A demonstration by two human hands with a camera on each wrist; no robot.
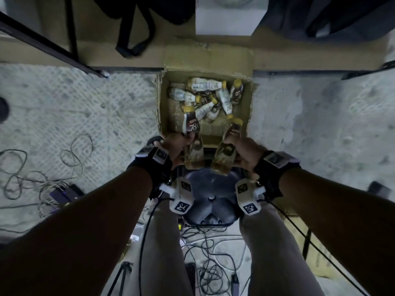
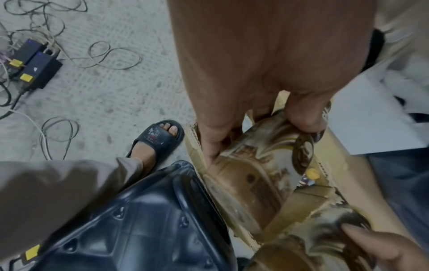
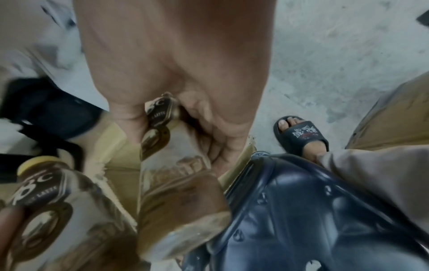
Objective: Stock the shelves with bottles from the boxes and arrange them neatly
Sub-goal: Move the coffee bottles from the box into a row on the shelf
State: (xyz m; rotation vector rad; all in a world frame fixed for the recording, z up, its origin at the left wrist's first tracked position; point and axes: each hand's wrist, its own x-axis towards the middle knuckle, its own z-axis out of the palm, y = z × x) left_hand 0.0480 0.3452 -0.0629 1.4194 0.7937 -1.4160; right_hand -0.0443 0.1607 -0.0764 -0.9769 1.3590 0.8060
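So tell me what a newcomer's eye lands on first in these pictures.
First, the two latte bottles, one held in the left hand and one in the right hand, just above the near edge of the cardboard box. Next, the jumble of yellow-capped bottles lying every which way inside that box on the floor. Then the dark plastic stool between the person's legs, and the loose cables to the left.
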